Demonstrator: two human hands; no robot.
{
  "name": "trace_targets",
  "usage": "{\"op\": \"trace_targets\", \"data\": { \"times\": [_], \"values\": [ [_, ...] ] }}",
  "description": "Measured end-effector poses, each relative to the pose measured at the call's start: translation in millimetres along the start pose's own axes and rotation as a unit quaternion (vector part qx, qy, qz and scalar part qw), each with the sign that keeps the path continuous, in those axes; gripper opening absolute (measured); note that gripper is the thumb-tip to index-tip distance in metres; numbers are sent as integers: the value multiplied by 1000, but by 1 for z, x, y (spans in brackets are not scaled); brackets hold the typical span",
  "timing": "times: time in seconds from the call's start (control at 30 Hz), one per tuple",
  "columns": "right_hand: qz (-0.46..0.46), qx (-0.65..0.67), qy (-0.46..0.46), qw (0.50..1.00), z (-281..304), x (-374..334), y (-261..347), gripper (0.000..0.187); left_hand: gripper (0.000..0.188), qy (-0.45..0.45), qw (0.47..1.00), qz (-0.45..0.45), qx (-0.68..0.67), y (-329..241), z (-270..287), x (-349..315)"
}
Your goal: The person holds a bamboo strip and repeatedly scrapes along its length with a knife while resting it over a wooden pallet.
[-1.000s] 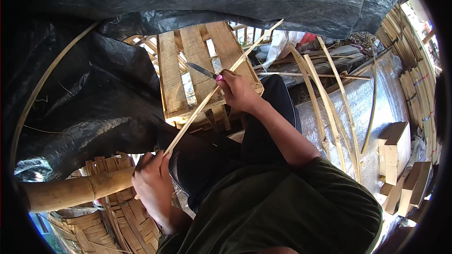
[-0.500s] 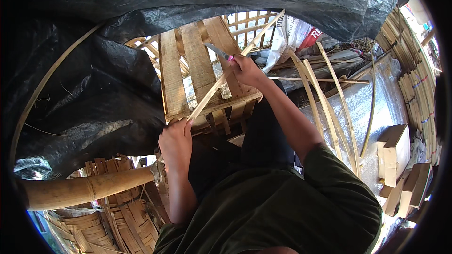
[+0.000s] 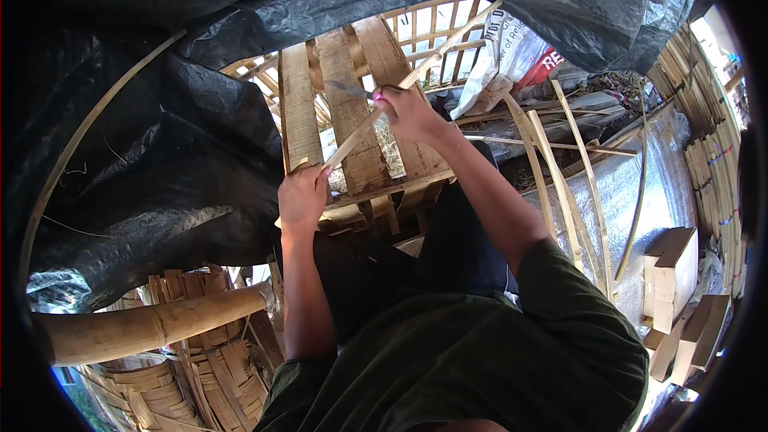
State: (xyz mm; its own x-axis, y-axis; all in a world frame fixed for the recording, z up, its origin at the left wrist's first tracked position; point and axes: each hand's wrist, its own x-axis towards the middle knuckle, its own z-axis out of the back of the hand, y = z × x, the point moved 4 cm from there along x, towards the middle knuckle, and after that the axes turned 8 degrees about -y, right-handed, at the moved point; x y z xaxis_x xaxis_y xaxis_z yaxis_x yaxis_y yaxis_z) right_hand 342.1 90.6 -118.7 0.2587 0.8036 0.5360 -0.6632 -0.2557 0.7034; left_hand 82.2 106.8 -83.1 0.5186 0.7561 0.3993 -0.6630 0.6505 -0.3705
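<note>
A long, pale bamboo strip (image 3: pixel 354 138) runs aslant from my left hand, past my right hand, to the back lattice. My left hand (image 3: pixel 303 194) is closed around the strip's near part, above the front left corner of a slatted wooden bench (image 3: pixel 300 112). In my right hand (image 3: pixel 412 118) is a knife (image 3: pixel 349 88), its blade pointing left and a bit of pink showing at the grip. The strip passes by the closed fingers of this hand; exactly where the blade meets it is hidden.
Black plastic sheeting (image 3: pixel 160 168) hangs at the left and overhead. Several bamboo strips (image 3: pixel 548 156) lean at the right beside a silvery sheet (image 3: pixel 668 168) and a cardboard box (image 3: pixel 670 276). A thick bamboo pole (image 3: pixel 152 322) crosses the lower left. A printed sack (image 3: pixel 512 56) lies at the back.
My left hand has moved forward along with the strip's near end, closer to my right hand. My right hand has shifted slightly left, and the knife blade lies a little flatter.
</note>
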Motion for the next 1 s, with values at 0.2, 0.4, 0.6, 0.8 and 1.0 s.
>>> {"op": "trace_targets", "data": {
  "times": [0.2,0.4,0.6,0.8,1.0],
  "values": [
    [-44,-13,120,992,-44,4,8,21,17,-18,1000,-20,-5,29,-14,5],
    [-30,-30,72,996,-52,9,14,18,14,-38,995,-88,7,21,3,6],
    [-60,-48,67,995,-52,6,12,19,22,-185,951,118,-219,62,64,-4],
    [-71,-78,82,991,-59,6,9,21,33,-68,978,146,-129,63,24,-14],
    [-40,-82,58,994,-50,5,10,20,23,-58,996,72,13,50,6,-18]
  ]
}}
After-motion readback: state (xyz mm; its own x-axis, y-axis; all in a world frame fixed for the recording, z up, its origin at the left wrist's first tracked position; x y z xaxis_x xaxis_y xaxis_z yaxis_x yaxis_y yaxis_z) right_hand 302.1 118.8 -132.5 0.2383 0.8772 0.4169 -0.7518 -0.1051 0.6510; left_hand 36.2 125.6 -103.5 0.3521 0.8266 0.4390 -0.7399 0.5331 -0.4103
